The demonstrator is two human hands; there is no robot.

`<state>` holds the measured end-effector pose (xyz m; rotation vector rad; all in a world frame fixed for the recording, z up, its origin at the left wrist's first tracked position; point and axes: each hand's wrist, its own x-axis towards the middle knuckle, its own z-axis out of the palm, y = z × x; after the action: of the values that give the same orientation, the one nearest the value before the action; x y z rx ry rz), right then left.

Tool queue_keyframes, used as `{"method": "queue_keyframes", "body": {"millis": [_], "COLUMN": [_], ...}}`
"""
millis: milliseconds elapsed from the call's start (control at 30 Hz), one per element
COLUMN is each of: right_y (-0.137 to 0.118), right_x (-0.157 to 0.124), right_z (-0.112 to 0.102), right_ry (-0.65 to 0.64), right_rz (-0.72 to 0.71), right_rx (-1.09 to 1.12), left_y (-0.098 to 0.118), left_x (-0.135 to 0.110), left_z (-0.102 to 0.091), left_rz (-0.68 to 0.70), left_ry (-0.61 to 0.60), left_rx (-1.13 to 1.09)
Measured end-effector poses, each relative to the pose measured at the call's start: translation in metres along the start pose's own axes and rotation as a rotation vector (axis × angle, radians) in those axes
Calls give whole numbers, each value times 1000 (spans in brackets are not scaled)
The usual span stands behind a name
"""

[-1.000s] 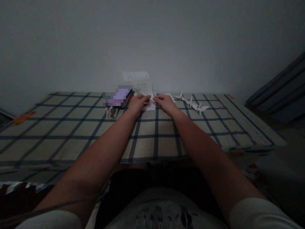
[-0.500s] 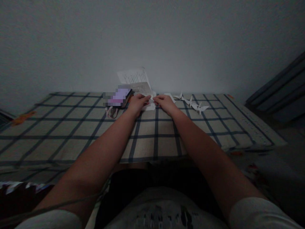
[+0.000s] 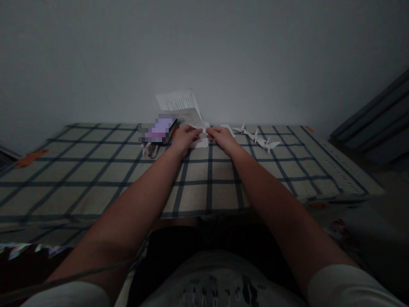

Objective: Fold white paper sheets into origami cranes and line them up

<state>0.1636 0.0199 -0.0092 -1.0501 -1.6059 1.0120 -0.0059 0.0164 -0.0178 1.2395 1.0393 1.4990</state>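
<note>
Between my two hands is a small piece of white paper (image 3: 204,131), mostly hidden by the fingers. My left hand (image 3: 186,138) pinches it from the left, thumb and fingers closed together. From the right, my right hand (image 3: 223,137) pinches the same paper, its fingertips close to the left ones. Under the hands lies a flat white sheet (image 3: 200,143). Behind my left hand, a printed sheet (image 3: 180,101) is propped up against the wall. To the right of my right hand sit several folded white paper cranes (image 3: 267,145) in a slanting row.
A phone (image 3: 159,129) with a lit, blurred screen lies left of my hands, its pale strap (image 3: 149,150) beside it. Another piece of white paper (image 3: 228,129) rests behind my right hand. A checked cloth (image 3: 207,192) covers the table, whose back edge meets the wall (image 3: 204,51).
My fingertips have shifted very slightly on the small paper. The propped printed sheet has tilted a little to the left. The phone and the cranes have stayed in place.
</note>
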Motion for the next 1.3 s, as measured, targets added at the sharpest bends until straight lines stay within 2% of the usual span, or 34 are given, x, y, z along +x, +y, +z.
{"method": "queue_keyframes", "body": {"millis": [233,667,867,1000,1100,1200,1300], "right_y": [-3,-6,-10,-14,-15,-13,-9], "right_x": [-2,-4,-6,-7,-6,-3,1], "right_z": [0,-1,0,2,3,2,1], "right_ry": [-44,-99,-130,-122,-43,71,135], "right_rz": [-26,-51,-55,1,37,-6,-57], "right_rx": [-59,-90,-151,-112,-11,49,102], "left_y": [5,5,9,9,8,6,6], "left_x": [-4,-3,-2,-3,-5,-9,-11], "left_z": [1,2,1,0,1,3,5], "left_rz": [-6,-29,-33,-50,-70,-107,-125], "left_ry": [-25,35,132,70,-31,-138,-161], "left_rx": [-11,-83,-155,-164,-121,-65,-38]}}
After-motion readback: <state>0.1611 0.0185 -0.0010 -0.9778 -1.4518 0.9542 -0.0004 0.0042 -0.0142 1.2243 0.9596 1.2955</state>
